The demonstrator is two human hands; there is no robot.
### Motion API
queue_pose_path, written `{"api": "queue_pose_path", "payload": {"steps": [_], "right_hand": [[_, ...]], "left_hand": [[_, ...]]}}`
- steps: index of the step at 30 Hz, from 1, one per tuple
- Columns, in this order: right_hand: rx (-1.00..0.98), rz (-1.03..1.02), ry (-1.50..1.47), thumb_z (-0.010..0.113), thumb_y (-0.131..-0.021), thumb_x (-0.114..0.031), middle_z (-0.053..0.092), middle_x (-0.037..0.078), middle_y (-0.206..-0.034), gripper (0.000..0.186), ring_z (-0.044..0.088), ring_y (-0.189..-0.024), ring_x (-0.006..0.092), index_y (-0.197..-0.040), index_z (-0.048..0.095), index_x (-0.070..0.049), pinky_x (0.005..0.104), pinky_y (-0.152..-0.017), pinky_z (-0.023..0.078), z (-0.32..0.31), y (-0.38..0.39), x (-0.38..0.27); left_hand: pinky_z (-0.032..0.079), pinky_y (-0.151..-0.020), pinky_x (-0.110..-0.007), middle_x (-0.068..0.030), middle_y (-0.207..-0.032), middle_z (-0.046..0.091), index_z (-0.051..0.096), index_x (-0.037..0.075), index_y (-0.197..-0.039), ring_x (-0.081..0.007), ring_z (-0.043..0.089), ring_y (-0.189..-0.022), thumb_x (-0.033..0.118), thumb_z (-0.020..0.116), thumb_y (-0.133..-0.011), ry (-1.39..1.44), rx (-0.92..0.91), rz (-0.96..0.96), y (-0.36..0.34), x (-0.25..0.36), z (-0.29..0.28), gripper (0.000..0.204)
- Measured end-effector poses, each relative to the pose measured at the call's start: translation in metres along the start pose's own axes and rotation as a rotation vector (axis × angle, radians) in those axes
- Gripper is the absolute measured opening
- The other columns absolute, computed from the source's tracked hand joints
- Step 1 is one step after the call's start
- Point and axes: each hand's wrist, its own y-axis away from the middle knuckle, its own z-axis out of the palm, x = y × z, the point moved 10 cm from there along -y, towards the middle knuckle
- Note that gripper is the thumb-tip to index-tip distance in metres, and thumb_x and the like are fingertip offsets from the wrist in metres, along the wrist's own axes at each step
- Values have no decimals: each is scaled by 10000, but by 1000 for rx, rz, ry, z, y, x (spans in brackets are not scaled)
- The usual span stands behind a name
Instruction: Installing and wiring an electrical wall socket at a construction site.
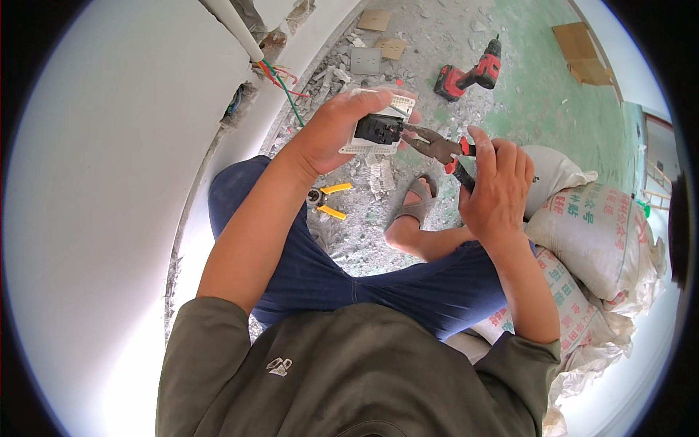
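My left hand point(336, 130) grips a white wall socket point(379, 130) by its edge, thumb on top, with the black back block turned up toward me. In my right hand point(499, 182) is a pair of pliers point(439, 148) with red and black handles. The plier jaws are apart and their tips sit against or just beside the right side of the black block; I cannot tell whether they touch it. Green and red wires point(280, 81) hang from a white conduit point(237, 28) at the wall, left of the socket.
A red and black cordless drill point(472, 71) lies on the rubble-strewn floor ahead. Yellow-handled wire strippers point(331, 200) lie near my left knee. Loose square plates point(365, 61) are by the wall. Full white sacks point(588, 229) are stacked at my right; a cardboard box point(580, 52) stands far right.
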Motion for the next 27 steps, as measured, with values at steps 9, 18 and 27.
{"api": "queue_pose_path", "payload": {"steps": [9,18,27], "right_hand": [[-34,14,-223,809,-602,-38,529,104,-1014,781,524,-980,318,-1314,492,-103,431,-839,398,9,-1,10],[-563,361,-896,457,-788,35,611,170,-1168,590,595,-1076,287,-1374,435,-23,362,-919,450,63,18,35],[-840,226,-777,508,-800,-32,636,178,-1064,533,621,-944,298,-1332,481,-24,376,-833,476,100,44,23]], "left_hand": [[480,-946,-615,-272,-1256,566,495,-43,-1307,-477,603,-1077,329,478,-912,433,-78,-152,6,-7,10,544],[555,-804,-590,-335,-1220,555,458,-49,-1342,-512,619,-1025,342,488,-906,603,-347,-120,9,0,17,586],[550,-832,-586,-321,-1207,566,514,-59,-1276,-490,617,-1050,344,494,-909,587,-374,-96,9,2,20,545]]}}
